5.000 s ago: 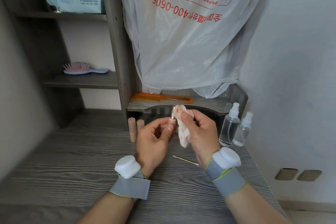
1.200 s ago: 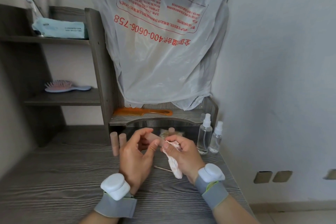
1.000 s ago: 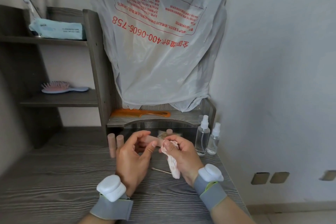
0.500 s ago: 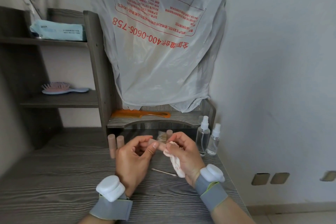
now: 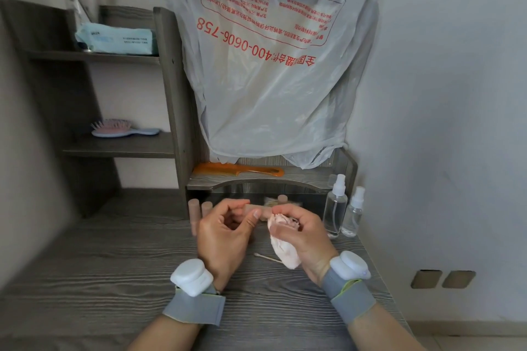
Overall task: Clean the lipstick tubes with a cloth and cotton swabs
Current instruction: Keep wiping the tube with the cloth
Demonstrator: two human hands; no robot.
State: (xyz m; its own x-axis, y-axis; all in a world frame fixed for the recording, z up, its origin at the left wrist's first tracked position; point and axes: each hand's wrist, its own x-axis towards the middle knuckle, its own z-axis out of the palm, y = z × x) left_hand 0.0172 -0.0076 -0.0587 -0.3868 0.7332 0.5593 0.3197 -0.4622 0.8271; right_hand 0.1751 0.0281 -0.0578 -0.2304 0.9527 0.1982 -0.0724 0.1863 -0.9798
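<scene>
Left hand pinches lipstick tube, horizontal. Right hand grips cloth wadded on tube's right end. Best: twist tube inside cloth, firm pinch; casing probably slick.

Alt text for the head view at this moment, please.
A left hand holds a lipstick tube sideways while the right hand presses a stained cloth to its end. A cotton swab lies on the grey table beneath.
</scene>
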